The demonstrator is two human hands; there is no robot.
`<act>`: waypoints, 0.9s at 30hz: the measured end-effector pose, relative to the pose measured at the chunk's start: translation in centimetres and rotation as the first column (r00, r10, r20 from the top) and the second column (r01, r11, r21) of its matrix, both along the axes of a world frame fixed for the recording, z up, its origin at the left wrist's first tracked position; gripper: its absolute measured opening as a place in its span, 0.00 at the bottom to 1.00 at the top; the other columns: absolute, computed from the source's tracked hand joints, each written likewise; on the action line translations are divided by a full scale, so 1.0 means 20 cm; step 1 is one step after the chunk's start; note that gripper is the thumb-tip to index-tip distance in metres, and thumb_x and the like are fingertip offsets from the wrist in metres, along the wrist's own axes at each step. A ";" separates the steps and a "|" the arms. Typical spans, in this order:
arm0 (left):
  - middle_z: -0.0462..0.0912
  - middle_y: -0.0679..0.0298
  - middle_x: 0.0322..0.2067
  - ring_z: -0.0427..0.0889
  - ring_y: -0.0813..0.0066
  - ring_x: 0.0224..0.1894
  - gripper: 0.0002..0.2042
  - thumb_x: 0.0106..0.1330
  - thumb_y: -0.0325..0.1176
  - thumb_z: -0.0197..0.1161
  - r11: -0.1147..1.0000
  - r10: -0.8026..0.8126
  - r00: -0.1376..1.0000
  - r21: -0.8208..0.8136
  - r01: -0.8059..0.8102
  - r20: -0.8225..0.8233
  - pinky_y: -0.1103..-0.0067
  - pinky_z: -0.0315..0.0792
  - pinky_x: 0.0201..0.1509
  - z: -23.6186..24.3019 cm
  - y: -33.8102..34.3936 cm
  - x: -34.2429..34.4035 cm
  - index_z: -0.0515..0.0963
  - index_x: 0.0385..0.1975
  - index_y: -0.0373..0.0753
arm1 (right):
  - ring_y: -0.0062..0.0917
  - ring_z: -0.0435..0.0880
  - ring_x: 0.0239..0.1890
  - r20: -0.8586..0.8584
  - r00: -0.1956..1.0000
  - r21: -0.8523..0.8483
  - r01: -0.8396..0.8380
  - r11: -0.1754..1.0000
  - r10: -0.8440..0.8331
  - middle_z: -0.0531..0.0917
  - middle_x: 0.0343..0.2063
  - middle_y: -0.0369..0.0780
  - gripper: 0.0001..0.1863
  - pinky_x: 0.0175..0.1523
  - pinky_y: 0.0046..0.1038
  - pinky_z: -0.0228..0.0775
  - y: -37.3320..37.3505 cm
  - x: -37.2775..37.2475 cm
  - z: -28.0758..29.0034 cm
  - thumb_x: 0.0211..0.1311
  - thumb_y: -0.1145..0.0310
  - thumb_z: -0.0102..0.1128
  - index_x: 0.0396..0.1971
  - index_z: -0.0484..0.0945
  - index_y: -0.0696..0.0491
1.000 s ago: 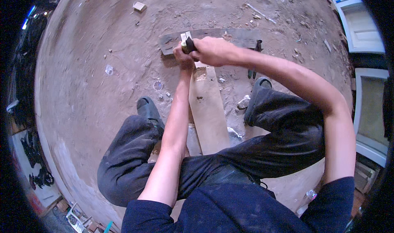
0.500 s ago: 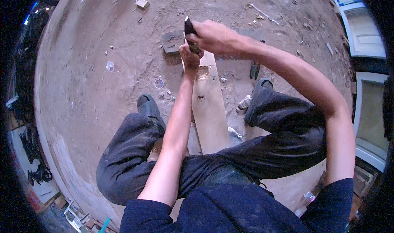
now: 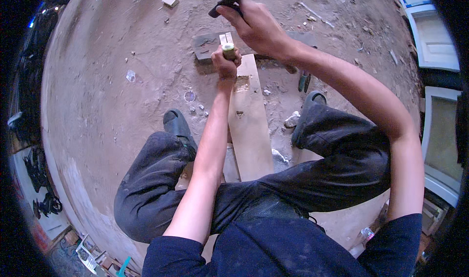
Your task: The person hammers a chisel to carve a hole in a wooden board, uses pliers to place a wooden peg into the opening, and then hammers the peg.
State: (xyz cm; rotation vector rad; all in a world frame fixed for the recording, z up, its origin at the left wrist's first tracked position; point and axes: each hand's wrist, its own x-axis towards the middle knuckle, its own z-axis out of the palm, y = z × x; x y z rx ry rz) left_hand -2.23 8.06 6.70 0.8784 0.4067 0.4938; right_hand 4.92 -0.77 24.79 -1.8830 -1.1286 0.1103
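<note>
My left hand (image 3: 225, 63) is closed around an upright tool handle (image 3: 228, 49) with a pale green top, beside a small light wooden piece (image 3: 225, 38) with a slot in it. Higher up, my right hand (image 3: 256, 25) grips a dark tool (image 3: 219, 10), raised forward of the left hand. A long pale plank (image 3: 251, 130) runs between my legs toward a dark board (image 3: 207, 45) lying crosswise. The plank has a rough recess (image 3: 242, 84) near its far part.
Dark hand tools (image 3: 303, 83) lie by my right foot. A stone (image 3: 292, 120), debris and a small wood offcut (image 3: 170, 1) are on the dirt floor (image 3: 107, 106). White framed panels (image 3: 442, 130) stand at the right edge; assorted items line the left edge.
My right hand has risen with the dark tool, moving forward and away from my left hand, which it was touching. The pale green handle top now shows clearly.
</note>
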 end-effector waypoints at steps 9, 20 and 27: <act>0.69 0.65 0.11 0.64 0.79 0.10 0.23 0.68 0.46 0.36 0.983 -0.041 0.999 0.181 0.041 -0.006 0.83 0.57 0.13 0.01 0.03 0.01 0.69 0.18 0.37 | 0.47 0.81 0.30 0.100 0.995 -0.151 0.035 0.988 -0.020 0.79 0.25 0.54 0.15 0.32 0.42 0.70 0.03 0.03 0.09 0.67 0.61 0.49 0.38 0.75 0.58; 0.69 0.65 0.11 0.63 0.79 0.09 0.24 0.67 0.49 0.38 0.996 0.026 0.953 -0.075 -0.051 -0.303 0.83 0.54 0.12 0.10 -0.04 -0.01 0.69 0.18 0.36 | 0.46 0.81 0.32 0.056 0.998 -0.127 0.031 0.991 -0.024 0.80 0.27 0.52 0.14 0.33 0.41 0.70 0.02 0.00 0.06 0.65 0.61 0.51 0.38 0.73 0.58; 0.69 0.65 0.11 0.64 0.79 0.10 0.25 0.67 0.49 0.38 0.984 0.029 0.996 0.177 -0.015 -0.081 0.82 0.55 0.12 0.00 -0.01 0.00 0.70 0.19 0.35 | 0.49 0.80 0.34 -0.089 0.996 -0.417 -0.049 0.908 0.013 0.80 0.28 0.53 0.15 0.36 0.44 0.69 -0.05 0.01 -0.19 0.66 0.61 0.48 0.39 0.72 0.59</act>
